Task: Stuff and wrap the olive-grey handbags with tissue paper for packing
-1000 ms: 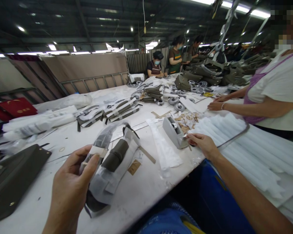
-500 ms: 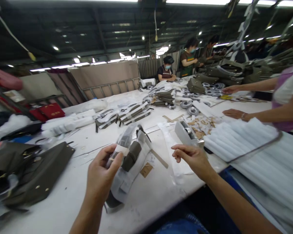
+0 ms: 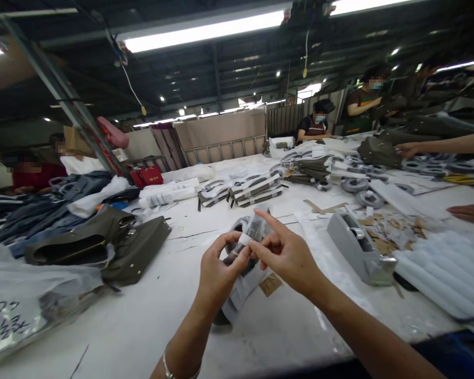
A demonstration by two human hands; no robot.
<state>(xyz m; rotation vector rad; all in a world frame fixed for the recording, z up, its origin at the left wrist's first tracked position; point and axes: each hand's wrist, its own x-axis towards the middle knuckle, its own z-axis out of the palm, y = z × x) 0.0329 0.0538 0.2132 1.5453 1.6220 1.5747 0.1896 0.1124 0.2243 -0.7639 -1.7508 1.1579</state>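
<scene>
My left hand (image 3: pixel 223 263) grips a dark olive strap wrapped in white padding (image 3: pixel 239 302) and clear plastic (image 3: pixel 260 225), thumb and fingers pinching it near a small white strip (image 3: pixel 245 240). My right hand (image 3: pixel 290 258) meets it there: thumb and curled fingers close on the wrapping beside the strip, index finger stretched along the plastic. What lies between the right fingertips is partly hidden. The strap's lower end rests on the white table (image 3: pixel 174 321). Just below my right hand lies a brown card tag (image 3: pixel 270 284).
A grey tape dispenser (image 3: pixel 357 252) stands at right, beside brown paper scraps (image 3: pixel 395 231) and white foam sheets (image 3: pixel 446 273). Olive bags (image 3: pixel 138 252) and a plastic bag (image 3: pixel 35 300) lie left. Wrapped straps (image 3: pixel 256 192) are piled behind. A co-worker's hand (image 3: pixel 470 215) is at right.
My right hand has moved left from near the tape dispenser to the wrapped strap, and its fingers now close on the wrapping. The view has turned left; my left hand keeps its grip.
</scene>
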